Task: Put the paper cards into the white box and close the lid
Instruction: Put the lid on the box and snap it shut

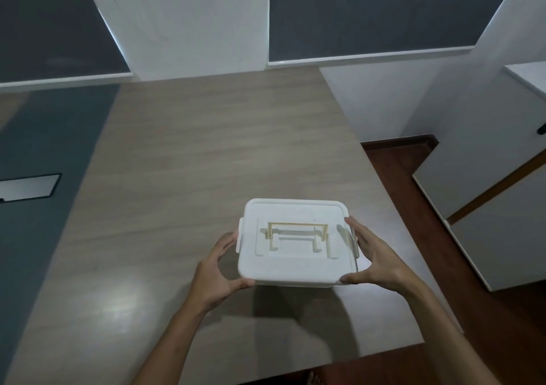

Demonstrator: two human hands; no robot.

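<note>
A white plastic box (295, 266) stands on the wooden table (183, 184), right of centre and near me. Its lid is on, with a pale yellow handle (297, 227) lying flat across the top. My left hand (220, 269) grips the box's left side, thumb at the near corner and fingers at the side latch. My right hand (373, 257) holds the right side the same way, fingers against the right latch. No paper cards show anywhere; the inside of the box is hidden by the lid.
The table's right edge (413, 237) runs close beside the box, with red-brown floor below it. A white cabinet (487, 207) stands to the right. A dark panel with a white rectangle (26, 188) lies at the left.
</note>
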